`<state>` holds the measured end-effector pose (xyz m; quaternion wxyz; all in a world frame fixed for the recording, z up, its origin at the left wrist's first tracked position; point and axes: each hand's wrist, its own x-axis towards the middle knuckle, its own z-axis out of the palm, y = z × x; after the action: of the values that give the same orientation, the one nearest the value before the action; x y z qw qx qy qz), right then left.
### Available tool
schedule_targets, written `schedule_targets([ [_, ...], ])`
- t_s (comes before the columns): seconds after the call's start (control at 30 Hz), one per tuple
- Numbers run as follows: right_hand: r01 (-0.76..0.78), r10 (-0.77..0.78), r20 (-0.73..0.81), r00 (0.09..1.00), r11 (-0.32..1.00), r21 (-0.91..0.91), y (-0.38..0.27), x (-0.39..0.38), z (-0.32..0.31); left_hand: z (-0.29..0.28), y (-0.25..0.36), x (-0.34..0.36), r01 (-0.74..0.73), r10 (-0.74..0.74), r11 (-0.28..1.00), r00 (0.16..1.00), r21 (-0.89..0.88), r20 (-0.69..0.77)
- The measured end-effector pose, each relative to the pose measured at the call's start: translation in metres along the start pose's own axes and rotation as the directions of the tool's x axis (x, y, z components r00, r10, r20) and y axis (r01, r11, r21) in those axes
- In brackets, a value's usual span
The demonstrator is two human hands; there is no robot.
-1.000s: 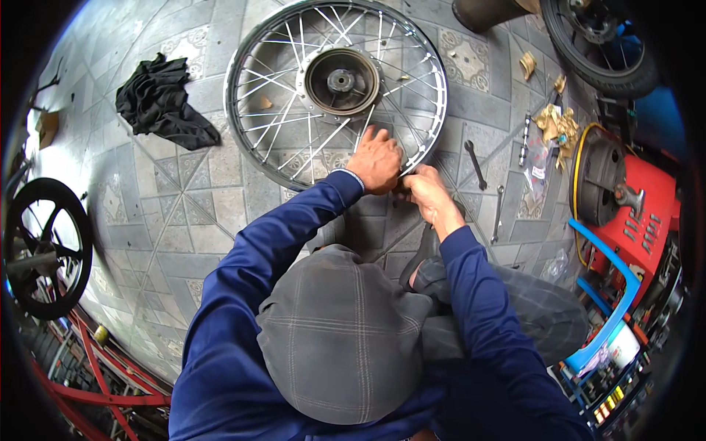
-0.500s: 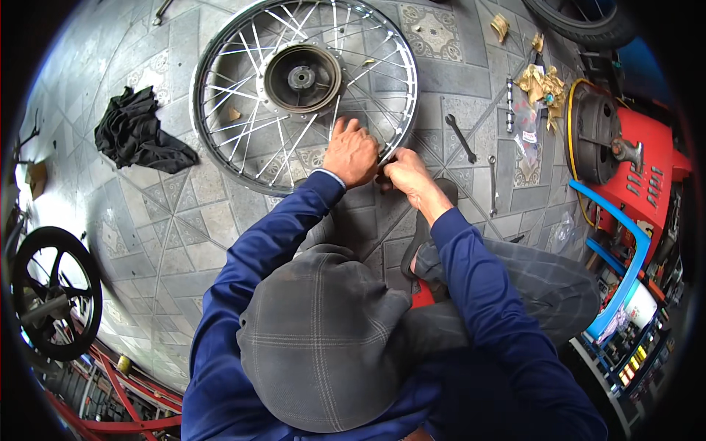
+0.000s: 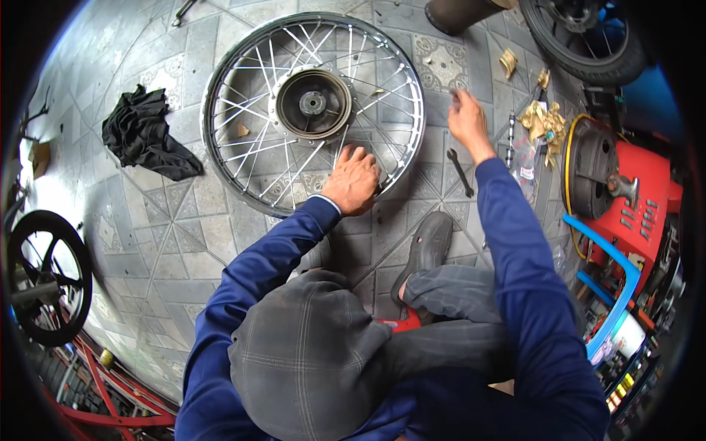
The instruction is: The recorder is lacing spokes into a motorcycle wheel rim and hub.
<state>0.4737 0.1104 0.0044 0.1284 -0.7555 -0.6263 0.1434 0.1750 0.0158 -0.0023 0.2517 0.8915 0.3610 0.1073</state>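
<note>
A spoked motorcycle wheel (image 3: 418,110) with a chrome rim and a round drum hub (image 3: 315,103) lies flat on the tiled floor. My left hand (image 3: 354,181) is closed over its near right rim, the fingers reaching in among the spokes. What lies under the palm is hidden. My right hand (image 3: 468,123) is off the wheel, raised to its right, with fingers pinched together. Whether something small is between those fingertips I cannot make out. Below that hand an open-ended wrench (image 3: 460,173) rests on the floor.
A black cloth (image 3: 147,136) lies left of the wheel. To the right are a metal rod (image 3: 510,138), crumpled brown paper (image 3: 546,121) and a red machine (image 3: 636,198). A tyred wheel (image 3: 588,44) stands at the back right, a dark cylinder (image 3: 452,16) at the back.
My right hand has left the rim and moved right and away from me. My left hand stays on the wheel. The whole view has shifted slightly, showing the dark cylinder at the back.
</note>
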Motion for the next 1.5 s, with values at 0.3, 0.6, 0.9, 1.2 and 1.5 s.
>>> schedule_targets([
  [0.3,0.461,-0.427,0.173,0.887,0.838,-0.292,-0.02,0.096,0.026,-0.007,0.004,0.001,0.032,-0.031,0.999,0.998,-0.021,0.05],
  [0.6,0.015,-0.018,-0.121,0.993,1.0,-0.025,0.004,-0.001,0.028,0.002,-0.003,0.004,0.013,-0.014,1.0,1.0,0.005,0.014],
  [0.9,-0.492,0.528,0.03,0.849,0.769,0.409,-0.013,-0.19,0.034,0.009,-0.005,0.0,-0.059,0.058,0.998,0.994,-0.006,-0.09],
  [1.2,-0.7,0.404,0.578,0.709,0.508,0.503,-0.104,-0.224,0.034,0.011,-0.005,-0.007,-0.018,0.017,1.0,0.995,-0.009,-0.101],
  [1.5,-0.833,0.307,0.775,0.552,0.158,0.53,-0.103,-0.224,0.029,0.011,0.002,-0.004,0.017,-0.019,1.0,0.991,-0.012,-0.135],
])
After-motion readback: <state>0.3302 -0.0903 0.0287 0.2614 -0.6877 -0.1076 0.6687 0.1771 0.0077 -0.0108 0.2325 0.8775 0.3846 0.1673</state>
